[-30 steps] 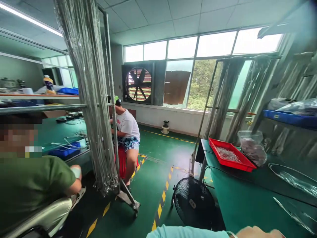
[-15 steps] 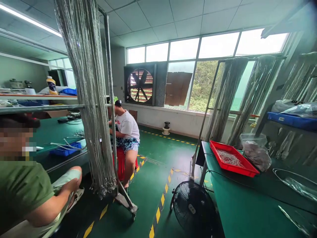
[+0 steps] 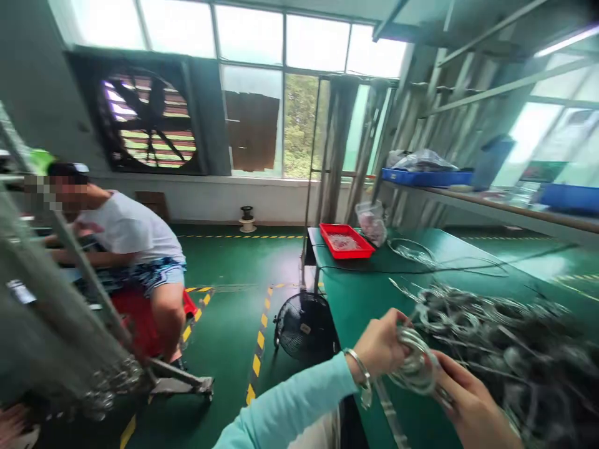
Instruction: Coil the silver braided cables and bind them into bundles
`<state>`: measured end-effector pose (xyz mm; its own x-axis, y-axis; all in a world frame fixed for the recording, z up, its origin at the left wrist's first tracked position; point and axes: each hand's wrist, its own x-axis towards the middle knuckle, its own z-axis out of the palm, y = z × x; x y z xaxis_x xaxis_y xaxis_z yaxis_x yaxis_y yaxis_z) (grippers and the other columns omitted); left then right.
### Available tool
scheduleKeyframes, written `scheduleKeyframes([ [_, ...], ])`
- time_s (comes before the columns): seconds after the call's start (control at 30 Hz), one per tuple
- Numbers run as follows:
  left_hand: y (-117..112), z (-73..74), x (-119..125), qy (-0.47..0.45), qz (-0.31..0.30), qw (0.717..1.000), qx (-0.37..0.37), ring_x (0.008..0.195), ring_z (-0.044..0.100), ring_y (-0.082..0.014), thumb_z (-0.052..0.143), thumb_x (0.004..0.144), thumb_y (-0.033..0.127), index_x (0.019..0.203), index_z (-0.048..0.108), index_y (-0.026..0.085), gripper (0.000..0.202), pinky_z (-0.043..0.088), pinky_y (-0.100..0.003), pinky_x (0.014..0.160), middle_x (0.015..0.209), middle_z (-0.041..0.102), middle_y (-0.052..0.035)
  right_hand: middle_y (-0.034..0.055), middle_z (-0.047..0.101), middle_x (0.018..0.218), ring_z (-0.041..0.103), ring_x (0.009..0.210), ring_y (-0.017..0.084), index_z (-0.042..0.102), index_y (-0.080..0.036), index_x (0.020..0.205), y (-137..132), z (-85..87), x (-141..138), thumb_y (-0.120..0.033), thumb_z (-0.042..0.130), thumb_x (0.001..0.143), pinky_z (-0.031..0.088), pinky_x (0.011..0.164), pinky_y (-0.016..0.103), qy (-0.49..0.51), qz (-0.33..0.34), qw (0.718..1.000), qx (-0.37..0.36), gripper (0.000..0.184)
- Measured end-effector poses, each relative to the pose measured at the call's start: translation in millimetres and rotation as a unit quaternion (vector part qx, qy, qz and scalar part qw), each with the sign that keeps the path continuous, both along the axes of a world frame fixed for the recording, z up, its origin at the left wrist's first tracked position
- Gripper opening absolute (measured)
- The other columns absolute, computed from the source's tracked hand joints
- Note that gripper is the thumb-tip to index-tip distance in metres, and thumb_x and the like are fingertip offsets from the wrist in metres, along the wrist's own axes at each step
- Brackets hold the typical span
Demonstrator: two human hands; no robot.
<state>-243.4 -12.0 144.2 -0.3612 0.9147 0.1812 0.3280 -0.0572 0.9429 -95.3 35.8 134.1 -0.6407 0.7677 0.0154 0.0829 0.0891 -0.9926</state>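
Observation:
My left hand (image 3: 384, 344), in a light blue sleeve with a bangle at the wrist, is closed on a coil of clear cable (image 3: 418, 362). From the other side my right hand (image 3: 468, 390) grips the same coil near the lower right of the view. Both hands are above the green table (image 3: 349, 305), close to its near edge. Beside them lies a large pile of similar coiled cables (image 3: 496, 324), blurred toward the right. A pale strip (image 3: 390, 415) lies on the table below the coil.
A red tray (image 3: 358, 254) with thin pieces, a plastic bag (image 3: 372, 221) and a loose cable loop stand on the table's far part. A floor fan (image 3: 306, 327) is left of the table. A seated person (image 3: 135, 231) works behind a wheeled rack (image 3: 182, 381). A shelf holds a blue tray (image 3: 421, 178).
The view has swung right and down toward the table. My two hands, holding the cable coil, and the cable pile have come into view; neither hand showed before.

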Motion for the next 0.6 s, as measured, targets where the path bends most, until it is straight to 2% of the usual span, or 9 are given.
scheduleKeyframes([
  [0.07,6,2.2,-7,0.004,-0.045,0.999,0.012,0.057,0.048,-0.0108,0.059,0.062,0.014,0.091,0.053,0.02,0.03,0.036,-0.022,0.053,0.066,0.055,0.0039,0.0028,0.059,0.064,0.047,0.052,0.015,0.069,-0.019,0.082,-2,12.0,2,-0.054,0.067,0.066,0.035,0.048,0.027,-0.002,-0.012,1.0,-0.008,0.039],
  [0.13,17,0.6,-9,0.004,-0.084,0.996,0.015,0.057,0.048,-0.0099,0.054,0.066,0.014,0.094,0.051,0.019,0.029,0.036,-0.02,0.053,0.068,0.055,0.0042,0.0026,0.058,0.065,0.043,0.056,0.013,0.067,-0.015,0.078,5,23.5,2,-0.053,0.068,0.065,0.031,0.051,0.025,-0.027,-0.014,0.999,0.039,0.04],
  [0.33,37,5.8,3,0.027,-0.148,0.988,0.019,0.051,0.045,-0.0081,0.051,0.067,0.011,0.095,0.049,0.018,0.029,0.033,-0.017,0.047,0.066,0.055,0.005,-0.0022,0.044,0.053,0.031,0.052,0.01,0.06,-0.015,0.06,30,42.1,13,-0.044,0.067,0.067,0.018,0.049,0.025,-0.044,-0.036,0.995,0.086,0.031],
  [0.43,43,11.2,8,0.029,-0.161,0.986,0.03,0.05,0.045,-0.0071,0.05,0.066,0.008,0.095,0.048,0.019,0.031,0.033,-0.016,0.045,0.067,0.055,0.0049,-0.0032,0.043,0.055,0.03,0.054,0.009,0.058,-0.016,0.06,31,43.0,19,-0.047,0.069,0.066,0.02,0.051,0.025,-0.009,-0.029,0.997,0.065,0.033],
  [0.6,47,19.0,13,0.003,-0.174,0.985,0.019,0.041,0.048,-0.0077,0.051,0.07,0.013,0.098,0.043,0.021,0.03,0.035,-0.016,0.038,0.061,0.052,0.007,-0.0008,0.049,0.067,0.038,0.061,0.011,0.058,-0.017,0.072,26,35.9,20,-0.058,0.069,0.063,0.031,0.058,0.024,0.081,-0.022,0.996,-0.025,0.044],
])
